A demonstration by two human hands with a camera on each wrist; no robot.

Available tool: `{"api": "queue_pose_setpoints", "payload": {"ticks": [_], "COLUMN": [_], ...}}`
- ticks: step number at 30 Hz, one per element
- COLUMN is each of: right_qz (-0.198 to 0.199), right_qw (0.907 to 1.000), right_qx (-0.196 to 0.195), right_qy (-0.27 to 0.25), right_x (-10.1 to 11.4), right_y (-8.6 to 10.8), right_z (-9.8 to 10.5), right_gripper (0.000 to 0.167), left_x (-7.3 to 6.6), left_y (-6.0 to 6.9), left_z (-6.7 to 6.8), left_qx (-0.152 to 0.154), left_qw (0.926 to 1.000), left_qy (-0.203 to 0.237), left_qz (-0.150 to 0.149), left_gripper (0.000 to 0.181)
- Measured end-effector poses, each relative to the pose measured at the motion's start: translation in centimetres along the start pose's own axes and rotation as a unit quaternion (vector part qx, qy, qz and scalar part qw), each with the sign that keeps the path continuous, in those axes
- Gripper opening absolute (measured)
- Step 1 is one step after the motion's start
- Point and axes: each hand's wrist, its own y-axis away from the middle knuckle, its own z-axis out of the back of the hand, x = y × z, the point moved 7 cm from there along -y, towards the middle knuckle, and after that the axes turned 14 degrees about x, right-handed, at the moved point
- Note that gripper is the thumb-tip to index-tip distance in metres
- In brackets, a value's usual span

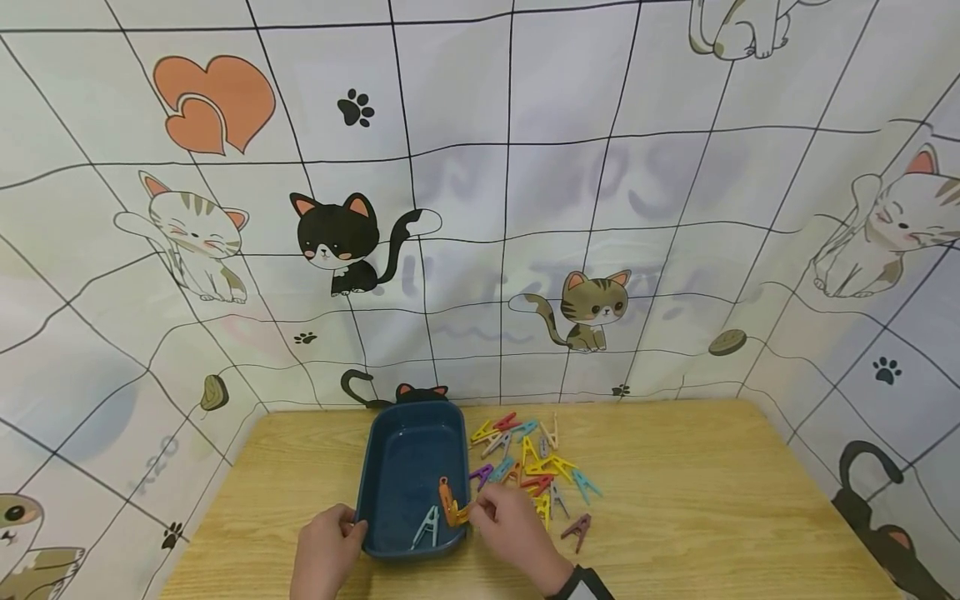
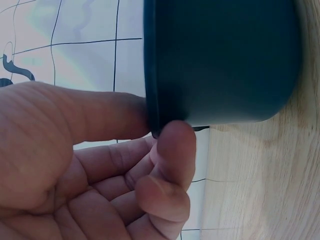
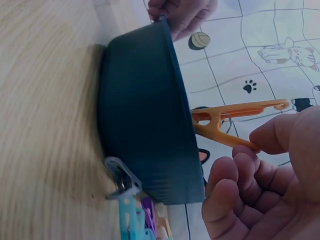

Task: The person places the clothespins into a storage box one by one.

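Observation:
The dark blue tray (image 1: 415, 479) stands on the table, and my left hand (image 1: 327, 546) pinches its near left rim between thumb and finger. In the left wrist view, my left hand's (image 2: 95, 165) thumb lies on one side of the tray rim (image 2: 152, 65). At the tray's right rim, my right hand (image 1: 513, 525) holds one leg of an orange clothespin (image 1: 448, 504). The right wrist view shows the orange clothespin (image 3: 220, 131) against the rim, its lower leg between the thumb and finger of my right hand (image 3: 270, 180). A pale blue clothespin (image 1: 427, 527) is in the tray.
Several coloured clothespins (image 1: 551, 464) lie loose to the right of the tray. A mauve one (image 1: 578, 532) lies nearer the front. Beside the tray's outer wall, a grey clothespin (image 3: 122, 179) shows in the right wrist view. A cat-patterned sheet (image 1: 465, 192) rises behind the wooden table (image 1: 697, 500).

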Motion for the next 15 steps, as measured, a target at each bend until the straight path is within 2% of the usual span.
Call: {"api": "queue_pose_setpoints", "payload": {"ticks": [8,15], "right_qz": [-0.019,-0.038], "right_qw": [0.9995,0.999], "right_qx": [0.023,0.014], "right_qy": [-0.012,-0.016], "right_x": [-0.6,-1.4], "right_y": [-0.2,0.0], "right_z": [-0.9,-0.3], "right_gripper": [0.035,0.038], "left_x": [-0.3,-0.2], "left_y": [0.1,0.1], "left_z": [0.0,0.1], "left_qx": [-0.003,0.0], "left_qw": [0.9999,1.0], "left_qy": [-0.006,-0.003], "left_qz": [-0.008,-0.003], "left_gripper": [0.013,0.013]}}
